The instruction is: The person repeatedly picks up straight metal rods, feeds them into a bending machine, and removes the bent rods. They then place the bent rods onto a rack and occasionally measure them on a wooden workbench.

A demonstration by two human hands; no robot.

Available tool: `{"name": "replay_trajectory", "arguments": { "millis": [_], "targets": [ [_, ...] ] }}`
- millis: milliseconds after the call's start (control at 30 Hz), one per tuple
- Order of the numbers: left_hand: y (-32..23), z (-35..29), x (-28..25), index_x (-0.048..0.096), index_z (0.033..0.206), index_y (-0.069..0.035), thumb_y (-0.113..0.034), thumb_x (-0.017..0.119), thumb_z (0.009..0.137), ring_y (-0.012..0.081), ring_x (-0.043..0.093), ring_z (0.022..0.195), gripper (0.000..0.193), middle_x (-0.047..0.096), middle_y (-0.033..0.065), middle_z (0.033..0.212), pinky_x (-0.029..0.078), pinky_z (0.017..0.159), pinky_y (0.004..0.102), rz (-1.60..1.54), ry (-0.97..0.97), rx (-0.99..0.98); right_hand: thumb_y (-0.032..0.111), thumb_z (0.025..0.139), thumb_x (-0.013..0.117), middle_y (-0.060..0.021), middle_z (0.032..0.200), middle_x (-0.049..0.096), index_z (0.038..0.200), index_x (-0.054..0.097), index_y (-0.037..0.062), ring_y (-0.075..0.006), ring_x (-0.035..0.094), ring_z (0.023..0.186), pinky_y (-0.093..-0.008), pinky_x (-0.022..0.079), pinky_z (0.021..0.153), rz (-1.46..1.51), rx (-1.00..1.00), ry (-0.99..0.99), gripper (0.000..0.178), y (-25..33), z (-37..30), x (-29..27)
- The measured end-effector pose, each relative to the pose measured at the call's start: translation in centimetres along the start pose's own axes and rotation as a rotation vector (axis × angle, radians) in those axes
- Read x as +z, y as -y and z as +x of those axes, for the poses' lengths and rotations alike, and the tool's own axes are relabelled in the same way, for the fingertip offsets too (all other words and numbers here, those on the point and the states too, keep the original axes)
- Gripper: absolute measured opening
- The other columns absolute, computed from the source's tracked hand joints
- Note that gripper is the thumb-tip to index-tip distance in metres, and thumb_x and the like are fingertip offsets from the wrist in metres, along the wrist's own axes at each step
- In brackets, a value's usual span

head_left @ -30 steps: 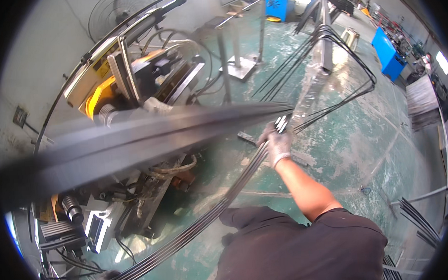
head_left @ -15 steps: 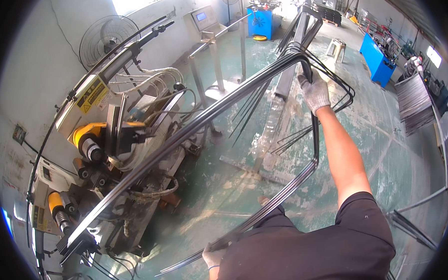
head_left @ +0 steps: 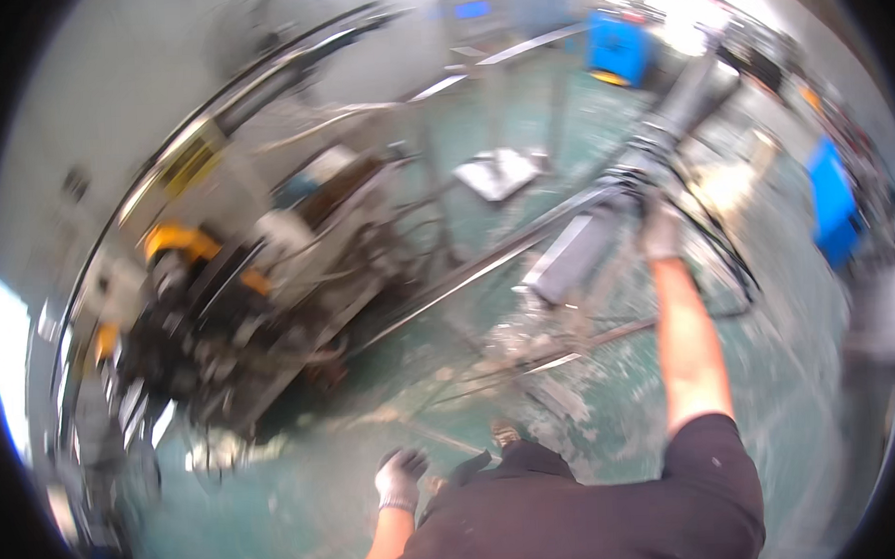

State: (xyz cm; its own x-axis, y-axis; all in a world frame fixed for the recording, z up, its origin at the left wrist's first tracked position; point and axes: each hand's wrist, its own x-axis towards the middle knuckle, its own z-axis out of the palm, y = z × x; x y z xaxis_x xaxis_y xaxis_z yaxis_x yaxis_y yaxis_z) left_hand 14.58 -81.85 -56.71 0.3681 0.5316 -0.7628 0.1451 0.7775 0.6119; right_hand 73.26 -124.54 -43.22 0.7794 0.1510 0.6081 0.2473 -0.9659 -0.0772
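The picture is motion-blurred. My right hand [head_left: 661, 232], in a grey glove, is stretched out far ahead and closed on the top end of a bundle of long dark bent metal rods [head_left: 487, 263]. From the glove the rods run down and to the left, toward the machine. My left hand [head_left: 400, 477], in a grey glove with dark fingertips, hangs low in front of my black shirt over the green floor; its fingers are apart and nothing is in it.
A bending machine [head_left: 218, 289] with yellow parts and cables fills the left. A metal rack post [head_left: 684, 94] stands beyond my right hand. Blue cabinets [head_left: 832, 203] line the right side. Loose rods [head_left: 570, 344] lie on the green floor.
My left hand has let go of the lower end of the rods and now hangs free. The right hand still holds their top end by the rack. The view has swung and blurred.
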Motion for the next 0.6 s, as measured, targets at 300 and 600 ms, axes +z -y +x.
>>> {"name": "replay_trajectory", "arguments": {
  "millis": [300, 600],
  "targets": [
    [0.3, -6.0, -2.2, 0.072, 0.119, -0.001, -0.018, 0.070, 0.091, 0.0172, 0.072, 0.079, 0.034, 0.074, 0.0090, 0.091, 0.060, 0.069, 0.0343, 0.325, -0.185, 0.217, 0.014, 0.098, 0.064, -0.0231, 0.102, 0.077, 0.123, 0.070, 0.0011, -0.0414, 0.076, 0.092, -0.0507, 0.061, 0.082, 0.148, -0.262, -0.105, 0.029, 5.5, 4.3, 2.5],
    [9.7, -11.2, -20.5, 0.072, 0.113, 0.001, -0.012, 0.072, 0.091, 0.0173, 0.068, 0.069, 0.025, 0.072, 0.0090, 0.084, 0.056, 0.061, 0.0324, -0.138, -0.533, 0.092, 0.019, 0.100, 0.065, -0.0222, 0.114, 0.076, 0.126, 0.069, -0.0014, -0.0362, 0.075, 0.101, -0.0471, 0.060, 0.089, 0.559, -0.511, 0.205, 0.033, 30.2, -20.4, -3.4]
  ]
}}
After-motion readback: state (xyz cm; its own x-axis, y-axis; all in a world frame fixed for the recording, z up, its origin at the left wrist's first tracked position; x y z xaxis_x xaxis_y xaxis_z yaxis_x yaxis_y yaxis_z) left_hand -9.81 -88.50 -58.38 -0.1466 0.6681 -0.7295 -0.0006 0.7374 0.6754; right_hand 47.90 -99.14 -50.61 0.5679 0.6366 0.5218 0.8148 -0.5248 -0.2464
